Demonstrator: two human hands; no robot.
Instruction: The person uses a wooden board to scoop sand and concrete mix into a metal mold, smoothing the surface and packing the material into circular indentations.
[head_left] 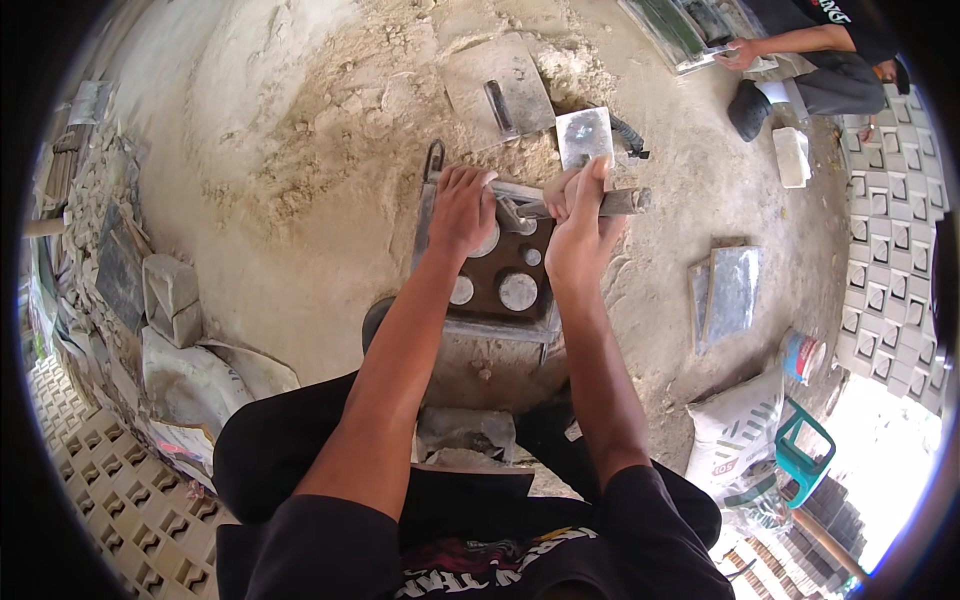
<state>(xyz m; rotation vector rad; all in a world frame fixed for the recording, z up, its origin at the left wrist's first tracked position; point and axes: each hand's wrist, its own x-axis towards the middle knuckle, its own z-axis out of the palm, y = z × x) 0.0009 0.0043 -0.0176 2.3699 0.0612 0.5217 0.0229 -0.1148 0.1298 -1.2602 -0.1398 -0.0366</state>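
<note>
Both hands, left hand (463, 208) and right hand (580, 232), apparently gripping mould (505, 280)

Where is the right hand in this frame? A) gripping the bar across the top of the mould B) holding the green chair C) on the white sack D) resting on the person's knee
A: the right hand is closed around the bar lying across the top of the metal mould, with the left hand pressed beside it.
</note>
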